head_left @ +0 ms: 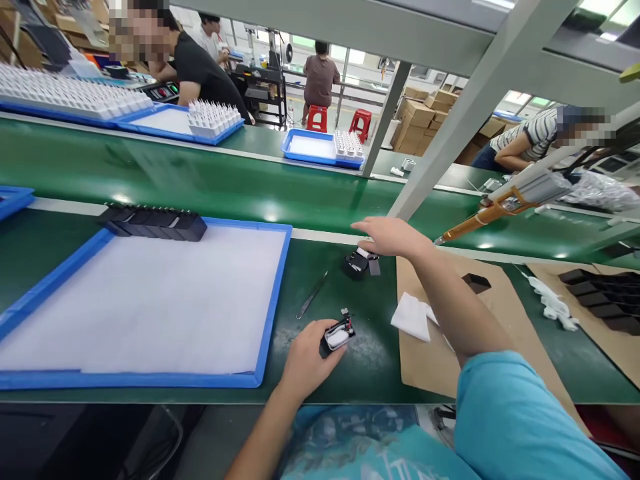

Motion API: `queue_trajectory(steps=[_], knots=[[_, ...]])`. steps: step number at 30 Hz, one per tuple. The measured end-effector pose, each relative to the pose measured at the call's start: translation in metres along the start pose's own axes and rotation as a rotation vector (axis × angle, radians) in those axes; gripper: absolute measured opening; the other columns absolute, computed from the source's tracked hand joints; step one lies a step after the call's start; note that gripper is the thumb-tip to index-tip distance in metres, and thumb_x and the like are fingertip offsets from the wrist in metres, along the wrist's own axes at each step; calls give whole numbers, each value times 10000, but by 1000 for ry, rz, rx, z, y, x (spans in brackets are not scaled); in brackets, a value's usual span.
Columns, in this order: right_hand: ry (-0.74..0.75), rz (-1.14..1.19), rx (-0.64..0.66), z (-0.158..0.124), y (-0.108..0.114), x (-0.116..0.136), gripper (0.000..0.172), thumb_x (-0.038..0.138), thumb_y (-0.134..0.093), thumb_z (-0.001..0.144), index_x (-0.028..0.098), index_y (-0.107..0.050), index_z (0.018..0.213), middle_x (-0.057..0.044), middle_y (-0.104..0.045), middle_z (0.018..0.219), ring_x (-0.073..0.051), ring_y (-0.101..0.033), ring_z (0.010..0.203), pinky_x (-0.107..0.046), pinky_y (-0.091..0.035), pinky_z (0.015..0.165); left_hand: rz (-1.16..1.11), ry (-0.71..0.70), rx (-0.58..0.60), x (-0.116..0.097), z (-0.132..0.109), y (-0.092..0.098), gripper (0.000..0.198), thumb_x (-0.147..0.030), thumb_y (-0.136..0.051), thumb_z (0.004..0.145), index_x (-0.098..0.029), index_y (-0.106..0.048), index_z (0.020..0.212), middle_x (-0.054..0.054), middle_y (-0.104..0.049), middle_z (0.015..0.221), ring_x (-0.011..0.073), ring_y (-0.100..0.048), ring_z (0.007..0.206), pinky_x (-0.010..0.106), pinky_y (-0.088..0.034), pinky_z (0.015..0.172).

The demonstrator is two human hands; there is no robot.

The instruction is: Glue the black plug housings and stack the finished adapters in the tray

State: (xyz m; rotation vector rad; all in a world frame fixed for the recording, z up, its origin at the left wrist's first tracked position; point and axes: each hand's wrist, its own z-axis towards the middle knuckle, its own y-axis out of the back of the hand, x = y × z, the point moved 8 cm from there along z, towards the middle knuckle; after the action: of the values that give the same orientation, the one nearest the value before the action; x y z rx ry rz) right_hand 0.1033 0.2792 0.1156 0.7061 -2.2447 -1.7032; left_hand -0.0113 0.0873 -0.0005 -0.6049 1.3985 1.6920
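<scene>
My left hand (311, 357) is closed round a small black housing (339, 337), held just above the green bench. White material and red and black wires show in its upward-facing opening. My right hand (393, 235) reaches out over a small black box (356, 265) with white and dark pieces in it, its fingers stretched out and apart. The lower fingers are close to the box's top edge; whether they touch it I cannot tell. Between the box and the blue-rimmed tray lie black tweezers (313, 295).
The tray (274, 300) has a white liner and a row of black housings (155, 223) at its back edge. Cardboard (420, 363) on the right bears white cloth (411, 317) and a black block (477, 283). An orange-wrapped driver (480, 220) hangs beyond my right arm. Other people work behind.
</scene>
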Motion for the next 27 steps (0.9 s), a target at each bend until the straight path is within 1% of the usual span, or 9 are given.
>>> queue_trajectory(steps=[3, 5, 9, 12, 16, 19, 22, 24, 27], knots=[[342, 17, -171, -17, -4, 56, 355, 270, -437, 961, 286, -566, 1291, -64, -622, 1283, -253, -610, 1151, -310, -488, 804, 0, -14, -29, -2, 0, 4, 275, -291, -652, 836, -213, -599, 1095, 58, -716, 1021, 206, -689, 917, 329, -556, 802], [599, -36, -107, -22, -35, 96, 304, 213, -464, 945, 245, -619, 1204, -80, -651, 1190, -221, -660, 999, -287, -488, 712, -11, -32, -64, -4, 0, 7, 295, -320, -653, 838, -205, -588, 1102, 65, -718, 1039, 207, -695, 928, 332, -561, 822], [672, -11, -117, -12, -83, 128, 277, 134, -437, 949, 170, -611, 1161, -122, -640, 1100, -214, -639, 954, -299, -492, 692, -39, -13, -140, -2, -4, 14, 364, -347, -641, 843, -201, -544, 1162, 85, -710, 1097, 217, -707, 960, 344, -573, 836], [645, 58, -177, -11, -94, 123, 246, 133, -418, 959, 135, -609, 1114, -137, -626, 1060, -218, -620, 975, -300, -507, 707, -67, 11, -191, 3, -7, 16, 392, -351, -642, 844, -194, -513, 1179, 95, -707, 1100, 218, -710, 962, 350, -578, 829], [507, 199, -302, -30, -81, 85, 223, 175, -384, 980, 133, -574, 1088, -130, -608, 1058, -194, -630, 932, -303, -536, 739, -99, 14, -214, 8, -11, 15, 423, -346, -663, 840, -192, -478, 1188, 109, -704, 1119, 214, -709, 974, 345, -578, 825], [402, 430, -448, -68, -63, 50, 158, 264, -426, 980, 183, -525, 1073, -80, -606, 1011, -157, -642, 873, -302, -564, 763, -112, 31, -210, 9, -11, 15, 424, -352, -671, 832, -193, -478, 1175, 107, -709, 1113, 214, -713, 964, 342, -580, 814], [382, 1079, -683, -123, -52, 23, 81, 260, -574, 913, 246, -529, 979, -35, -637, 935, -159, -681, 821, -315, -600, 714, -114, 26, -187, 1, -7, 14, 415, -365, -667, 828, -192, -512, 1172, 92, -718, 1092, 209, -716, 941, 330, -583, 797], [446, 1274, -786, -156, -56, 25, 128, 185, -611, 881, 265, -538, 950, -32, -676, 901, -181, -705, 831, -364, -611, 740, -102, -2, -154, -11, -2, 13, 402, -364, -668, 833, -193, -544, 1175, 87, -722, 1086, 206, -716, 944, 324, -583, 804], [506, 1277, -901, -187, -64, 39, 204, 124, -635, 839, 285, -574, 949, -39, -722, 867, -213, -704, 860, -417, -608, 739, -84, -84, -111, -32, 4, 11, 382, -369, -679, 841, -199, -582, 1169, 85, -727, 1089, 209, -712, 965, 329, -578, 830]])
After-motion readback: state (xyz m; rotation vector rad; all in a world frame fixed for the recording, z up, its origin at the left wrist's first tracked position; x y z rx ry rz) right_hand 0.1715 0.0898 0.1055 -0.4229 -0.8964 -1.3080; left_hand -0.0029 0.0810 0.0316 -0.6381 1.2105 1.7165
